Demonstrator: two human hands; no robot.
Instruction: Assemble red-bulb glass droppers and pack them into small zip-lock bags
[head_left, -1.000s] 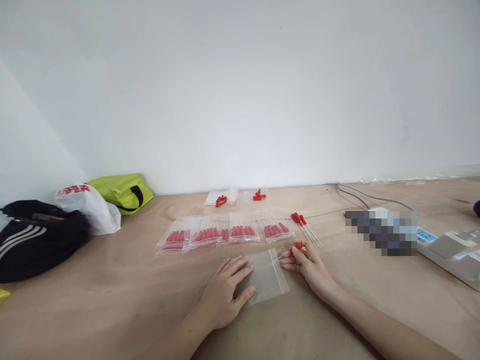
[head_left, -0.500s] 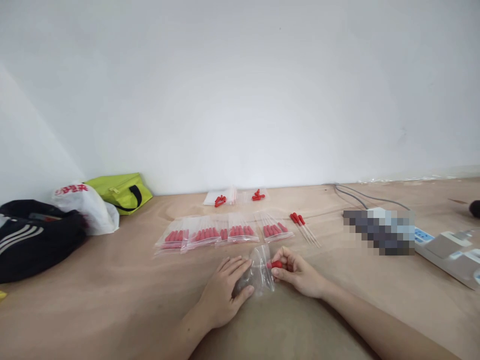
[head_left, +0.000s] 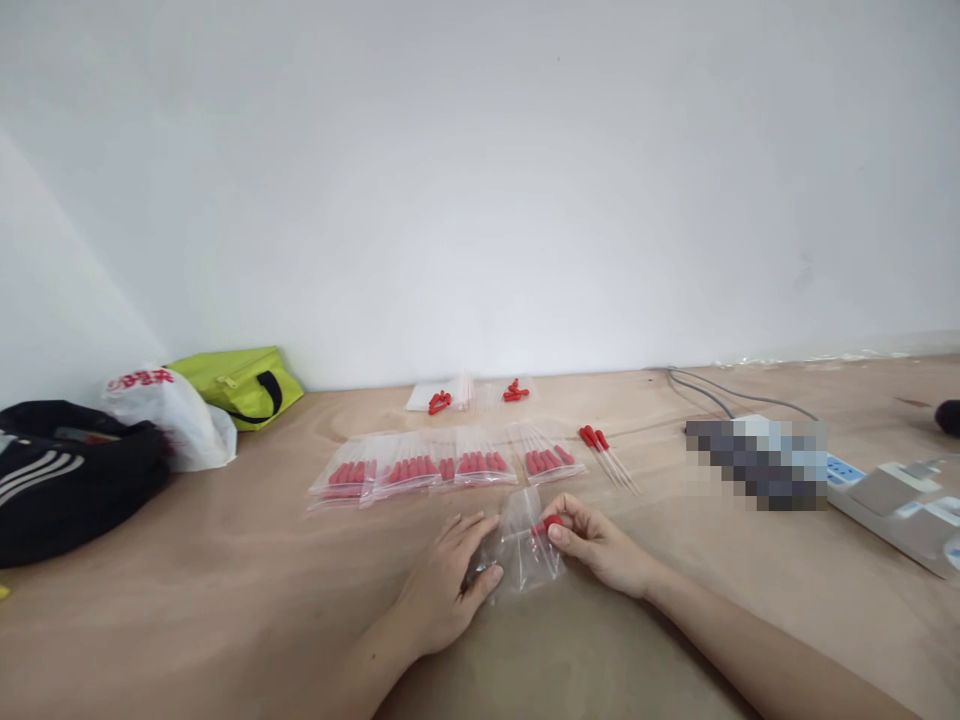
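Note:
A clear zip bag (head_left: 521,550) lies in front of me, its mouth toward the right. My left hand (head_left: 454,580) rests at the bag's left side, fingers spread over its edge. At the bag's mouth my right hand (head_left: 589,543) pinches the red bulb (head_left: 552,522) of a dropper, whose front part is inside the bag. Just behind is a row of filled bags with red-bulbed droppers, among them one bag (head_left: 484,460) and the rightmost bag (head_left: 550,457). Right of them lie three loose droppers (head_left: 600,445).
Two bags with small red bulbs (head_left: 439,402) (head_left: 516,391) lie near the wall. A black bag (head_left: 82,480), a white plastic bag (head_left: 172,420) and a green bag (head_left: 244,385) stand at left. A power strip (head_left: 892,510) with grey cables sits at right.
The red bulb has moved a little further left into the bag's mouth. The bag's right edge now reaches further toward my right hand. My left hand has barely shifted.

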